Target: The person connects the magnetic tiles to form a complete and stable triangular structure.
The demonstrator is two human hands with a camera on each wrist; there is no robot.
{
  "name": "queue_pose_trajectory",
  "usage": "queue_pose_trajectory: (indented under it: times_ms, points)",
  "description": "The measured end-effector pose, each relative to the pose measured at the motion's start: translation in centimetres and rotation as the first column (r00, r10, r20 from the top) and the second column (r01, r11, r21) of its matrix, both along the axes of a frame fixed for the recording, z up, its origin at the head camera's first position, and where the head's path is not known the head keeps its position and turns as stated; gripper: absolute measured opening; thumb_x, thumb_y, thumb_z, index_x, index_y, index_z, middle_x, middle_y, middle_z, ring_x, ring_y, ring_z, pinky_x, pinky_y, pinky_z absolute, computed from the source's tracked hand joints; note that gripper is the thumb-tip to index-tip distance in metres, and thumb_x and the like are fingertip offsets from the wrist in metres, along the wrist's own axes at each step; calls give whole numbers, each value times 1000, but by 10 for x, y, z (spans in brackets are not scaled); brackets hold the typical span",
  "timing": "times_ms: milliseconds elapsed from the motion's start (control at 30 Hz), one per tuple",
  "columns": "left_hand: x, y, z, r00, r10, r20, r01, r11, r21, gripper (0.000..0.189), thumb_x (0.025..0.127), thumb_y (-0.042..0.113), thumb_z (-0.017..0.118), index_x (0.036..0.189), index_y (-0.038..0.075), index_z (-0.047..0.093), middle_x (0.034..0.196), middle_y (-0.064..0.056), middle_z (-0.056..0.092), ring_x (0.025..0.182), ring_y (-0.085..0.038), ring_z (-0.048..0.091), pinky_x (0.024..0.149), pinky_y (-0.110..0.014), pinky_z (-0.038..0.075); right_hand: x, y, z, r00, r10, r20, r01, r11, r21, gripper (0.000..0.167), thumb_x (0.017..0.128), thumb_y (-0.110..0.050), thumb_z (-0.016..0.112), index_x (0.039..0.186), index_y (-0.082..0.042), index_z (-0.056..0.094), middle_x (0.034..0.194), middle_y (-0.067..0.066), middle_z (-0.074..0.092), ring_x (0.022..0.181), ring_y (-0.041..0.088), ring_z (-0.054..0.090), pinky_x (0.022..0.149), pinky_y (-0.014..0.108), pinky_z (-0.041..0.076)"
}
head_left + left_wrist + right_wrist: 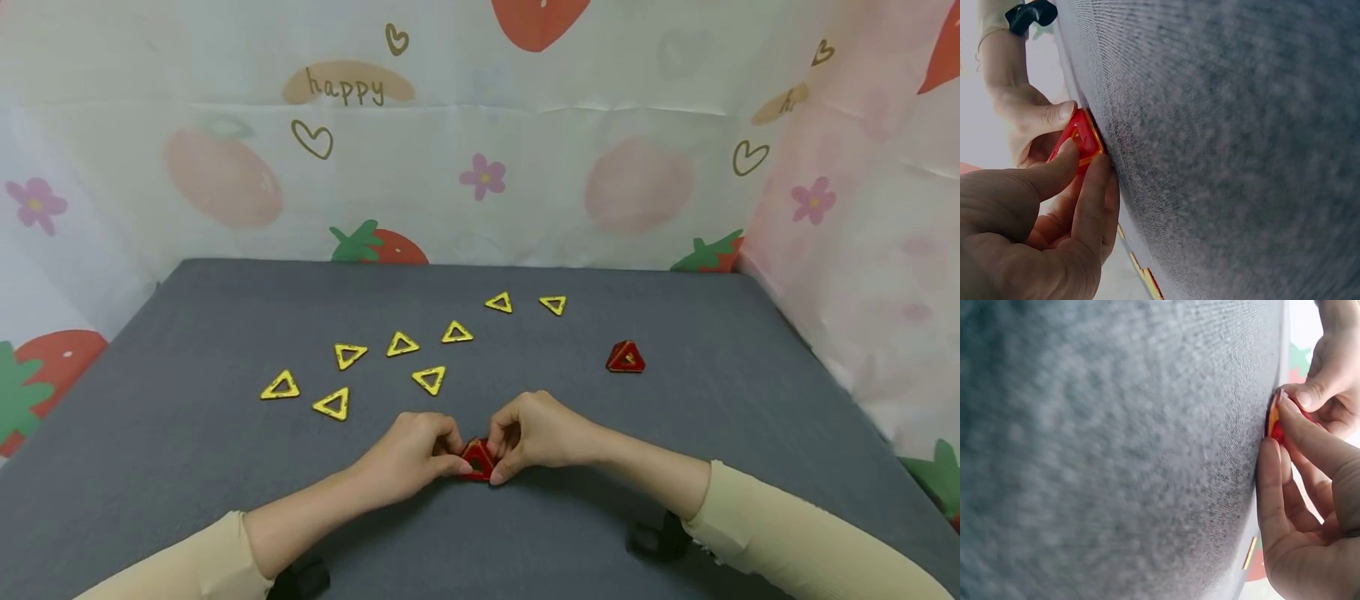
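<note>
Both hands meet at a small red pyramid of triangular tiles (pixel 477 455) near the front middle of the table. My left hand (pixel 411 458) pinches its left side, with the thumb at the front and the fingers behind. On the other side, my right hand (pixel 542 433) pinches the right edge between thumb and fingers. The left wrist view shows the left thumb on the face of the red tile (pixel 1087 139), which has a yellow-orange edge. In the right wrist view, the fingers cover most of the red piece (pixel 1276 428).
A second red pyramid (pixel 626 358) stands alone to the right. Several yellow triangular tiles with open centres, such as one yellow tile (pixel 332 414), lie flat across the left and middle of the grey tabletop (pixel 187 442). A printed curtain (pixel 525 92) hangs behind.
</note>
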State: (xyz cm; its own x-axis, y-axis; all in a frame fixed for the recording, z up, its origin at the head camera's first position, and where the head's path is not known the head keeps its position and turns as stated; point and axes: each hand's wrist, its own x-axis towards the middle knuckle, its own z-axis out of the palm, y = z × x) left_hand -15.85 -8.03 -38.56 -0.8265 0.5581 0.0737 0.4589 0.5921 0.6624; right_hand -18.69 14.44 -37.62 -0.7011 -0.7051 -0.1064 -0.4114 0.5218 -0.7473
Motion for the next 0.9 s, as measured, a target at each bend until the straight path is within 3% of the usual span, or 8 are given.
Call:
queue_pose_trajectory:
  times_ms: [367,600,900]
  points:
    - [-2,-1,1,1000,0,-12,0,1000,-8,17,83,21,79,76,11,66,73,2,67,60,3,50,55,-15,44,0,-1,1,999,-31,23,31,999,22,18,72,-21,89,77,-16,72,72,-4,72,65,3,67,60,21,55]
    - [2,5,4,996,-40,-84,31,993,-113,15,85,19,76,82,8,67,73,1,60,63,-3,48,56,-17,41,1,0,1,1000,-15,1,15,1000,18,18,74,-19,87,79,-13,71,73,-3,71,65,2,65,60,19,54]
    - [7,8,8,992,-77,-98,59,982,-180,13,90,17,71,86,6,65,74,0,55,63,-5,46,54,-18,40,2,0,1,1000,2,-20,-2,1000,18,20,74,-19,86,80,-11,69,74,-1,70,64,-1,62,60,17,53]
